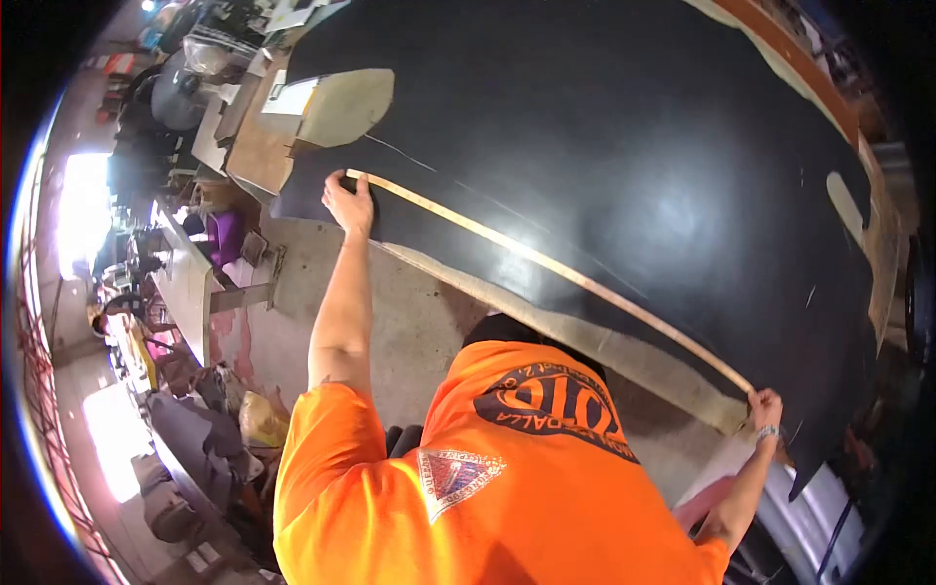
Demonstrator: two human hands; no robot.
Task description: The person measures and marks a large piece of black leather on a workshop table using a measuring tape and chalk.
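Observation:
A large black leather hide (468, 117) with an uneven outline is spread over the table, and thin pale lines are drawn on it. Across it, near the edge closest to me, lies a long, narrow wooden straightedge (531, 255); the wide lens makes it look slightly bowed. My left hand (349, 203) is closed on its far-left end, thumb and fingers at the strip. At the other end, low on the right, my right hand (765, 406) pinches the strip, a band around the wrist.
Pale table edge (575, 327) shows below the hide. Upper left are a greenish-grey piece (351, 105) and white paper (290, 97). Another work table (185, 283), a purple chair (226, 237) and heaped dark scraps (200, 419) stand left. Silvery sheeting (809, 517) is at lower right.

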